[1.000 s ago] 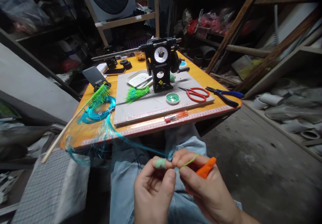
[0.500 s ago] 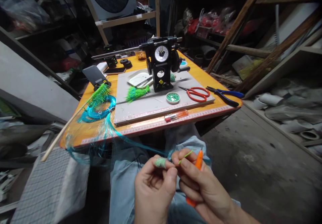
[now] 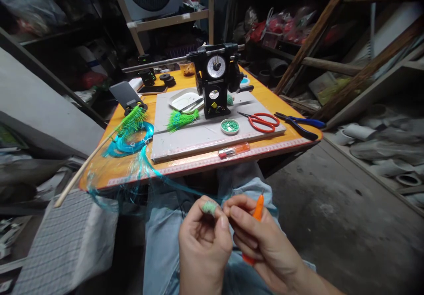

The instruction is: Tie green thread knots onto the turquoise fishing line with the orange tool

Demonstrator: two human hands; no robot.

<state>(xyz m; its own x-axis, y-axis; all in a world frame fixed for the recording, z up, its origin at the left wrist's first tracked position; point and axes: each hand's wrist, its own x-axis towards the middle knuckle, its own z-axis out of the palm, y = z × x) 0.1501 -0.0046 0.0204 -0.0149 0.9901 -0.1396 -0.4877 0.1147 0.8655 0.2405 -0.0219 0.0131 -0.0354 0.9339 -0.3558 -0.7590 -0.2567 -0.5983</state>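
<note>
My left hand (image 3: pixel 207 242) is closed in a pinch, with a pale green wrap (image 3: pixel 209 207) round its index finger; what lies between its fingertips is too small to name. Touching it at the fingertips, my right hand (image 3: pixel 261 233) pinches too and holds an orange pen-like tool (image 3: pixel 258 207), pointed end up, across its palm. Teal strands (image 3: pixel 175 186) run from the table edge towards both hands. Beyond them, on a grey board (image 3: pixel 185 147), are a round dish of green beads (image 3: pixel 229 126) and a bright green bristly bundle (image 3: pixel 183 119).
A black machine (image 3: pixel 215 81) with a long rod stands on the board. Red-handled scissors (image 3: pixel 263 122) and blue-and-black pliers (image 3: pixel 300 124) lie right. A wooden stick (image 3: pixel 82 167) with green bristles overhangs the orange table (image 3: pixel 99 171) at left, beside a teal coil (image 3: pixel 127 147).
The short green strand between my right fingertips no longer shows. My right hand and the orange tool have shifted slightly left, and the view has moved a little.
</note>
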